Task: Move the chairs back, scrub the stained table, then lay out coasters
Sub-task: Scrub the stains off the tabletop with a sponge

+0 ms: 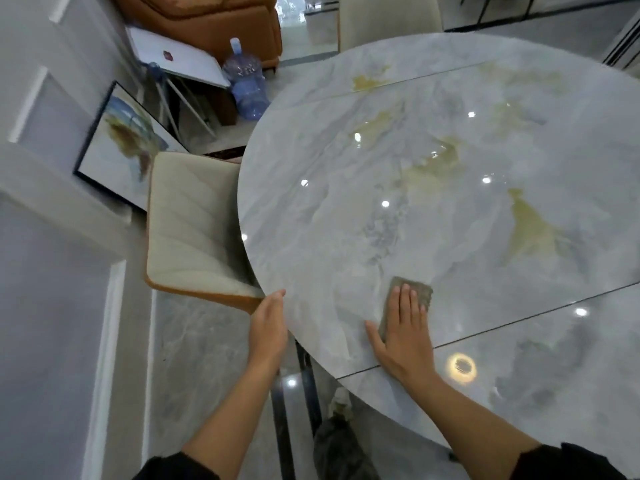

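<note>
Your right hand (405,327) lies flat on the table (311,237), near its closest rim. The four fingers are straight and close together, and the thumb is spread out to the left and touches the marble. Under the fingers and palm you press a grey-brown scrub pad (417,292). Its far end and right corner show past your fingertips, and the rest is covered by the hand.

Your left hand (268,320) is at the table's left rim, level with the pad. It is turned edge-on, with the fingers nearly straight along the curve of the rim and the thumb side resting on the top edge. Whether any finger hooks under the rim is hidden. It holds nothing loose.

Yellowish stains (533,230) spread over the middle of the table, beyond the pad and well apart from it. A smaller patch (367,81) lies near the far rim. A thin seam (519,323) crosses the tabletop just to the right of your right hand.

A cream cushioned chair (194,223) with an orange edge stands at the table's left side, its seat touching or slipping just under the rim. A second pale chair (388,19) stands at the table's far side. Off the table's far-left side, a blue water bottle (247,81) stands on the floor and a framed picture (121,143) leans against the wall.
</note>
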